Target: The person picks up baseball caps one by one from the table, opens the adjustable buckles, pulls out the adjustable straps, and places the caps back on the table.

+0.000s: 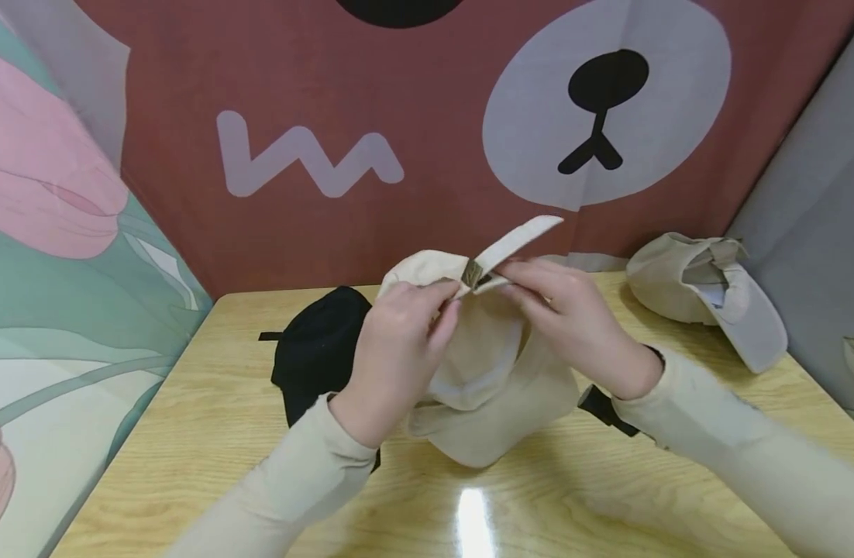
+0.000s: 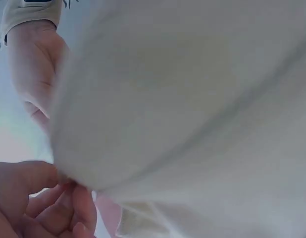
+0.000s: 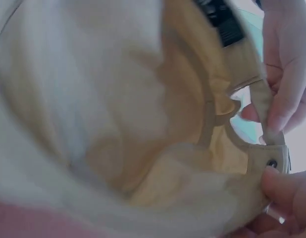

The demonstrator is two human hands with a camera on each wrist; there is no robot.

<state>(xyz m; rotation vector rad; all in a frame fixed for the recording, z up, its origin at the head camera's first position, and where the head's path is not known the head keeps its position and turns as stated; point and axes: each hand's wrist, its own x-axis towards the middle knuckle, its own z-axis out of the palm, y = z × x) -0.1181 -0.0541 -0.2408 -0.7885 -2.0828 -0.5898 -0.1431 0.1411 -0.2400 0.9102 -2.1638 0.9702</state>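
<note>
Both hands hold a cream baseball cap (image 1: 483,434) over the table, its brim toward me and its back strap (image 1: 518,242) at the top. The strap runs through a brass-coloured buckle (image 1: 472,273), and its loose end sticks up to the right. My left hand (image 1: 402,349) pinches the cap just left of the buckle. On the other side, my right hand (image 1: 573,322) pinches the back edge by the strap. The right wrist view looks into the cap, showing a dark label (image 3: 227,25) and a small metal stud (image 3: 272,162) by a thumb.
A black cap (image 1: 315,349) lies on the wooden table (image 1: 190,434), partly behind my left hand. Another beige cap (image 1: 667,283) sits at the back right by the grey side panel (image 1: 810,194). Behind the table hangs a reddish-brown printed cloth (image 1: 294,240).
</note>
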